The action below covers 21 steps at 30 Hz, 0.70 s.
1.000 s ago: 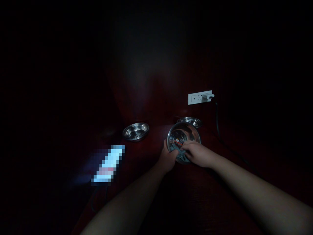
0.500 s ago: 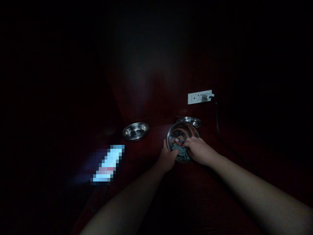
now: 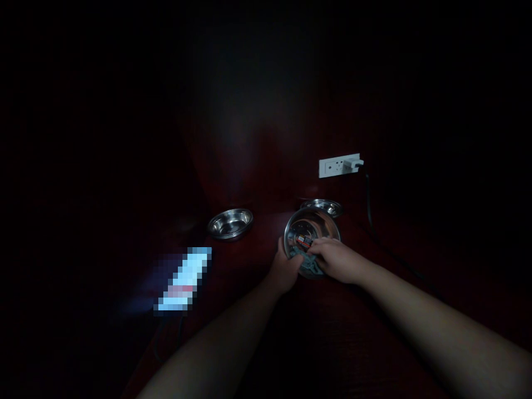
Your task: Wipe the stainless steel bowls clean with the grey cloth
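Note:
A shiny steel bowl (image 3: 328, 221) is tilted so its mouth faces me. My left hand (image 3: 285, 271) is closed on its left rim, thumb inside and fingers around the outside. Inside the bowl lies a crumpled grey-green cloth-like piece (image 3: 305, 262). My right hand (image 3: 334, 257) reaches over the right rim into the bowl, its fingers pinched at a small red-and-dark item (image 3: 303, 240) with a pale patch. The dim light hides what kind of item this is.
A shallow steel dish (image 3: 230, 223) stands to the left, and another steel dish (image 3: 332, 207) sits behind the bowl. A lit phone-like screen (image 3: 185, 280), blurred out, lies at left. A plug with a dark cable (image 3: 369, 205) is in the wall socket (image 3: 330, 167).
My right hand has shifted slightly down at the bowl's rim, and the small red-and-dark item has turned a little. The left hand keeps its hold.

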Motion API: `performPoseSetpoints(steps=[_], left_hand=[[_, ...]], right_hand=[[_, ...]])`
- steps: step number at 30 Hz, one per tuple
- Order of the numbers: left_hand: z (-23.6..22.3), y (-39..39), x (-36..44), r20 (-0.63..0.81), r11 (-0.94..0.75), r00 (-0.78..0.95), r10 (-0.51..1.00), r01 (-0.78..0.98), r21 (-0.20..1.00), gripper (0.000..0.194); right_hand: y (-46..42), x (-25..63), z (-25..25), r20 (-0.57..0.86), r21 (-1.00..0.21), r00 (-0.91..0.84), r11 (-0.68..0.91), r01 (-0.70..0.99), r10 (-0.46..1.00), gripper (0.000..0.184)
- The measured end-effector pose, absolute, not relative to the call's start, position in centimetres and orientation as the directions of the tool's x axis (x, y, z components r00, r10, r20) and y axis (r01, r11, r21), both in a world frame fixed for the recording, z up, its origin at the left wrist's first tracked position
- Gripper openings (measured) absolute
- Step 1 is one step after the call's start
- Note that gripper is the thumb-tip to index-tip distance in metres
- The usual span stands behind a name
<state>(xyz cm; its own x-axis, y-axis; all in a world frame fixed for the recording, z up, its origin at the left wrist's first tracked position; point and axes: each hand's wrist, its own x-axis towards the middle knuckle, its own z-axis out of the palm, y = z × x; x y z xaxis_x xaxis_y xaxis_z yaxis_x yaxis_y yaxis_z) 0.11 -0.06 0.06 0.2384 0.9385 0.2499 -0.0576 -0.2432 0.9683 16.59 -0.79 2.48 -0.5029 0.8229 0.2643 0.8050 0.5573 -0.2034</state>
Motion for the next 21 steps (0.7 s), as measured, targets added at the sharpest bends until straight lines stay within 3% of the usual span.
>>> performPoseSetpoints(steps=[21], left_hand=[[0.01, 0.04, 0.19, 0.249, -0.241, 0.232, 0.940, -0.065, 0.968, 0.048]], right_hand=[[-0.98, 16.47, 2.47, 0.293, -0.260, -0.499, 0.570, 0.780, 0.816, 0.024]])
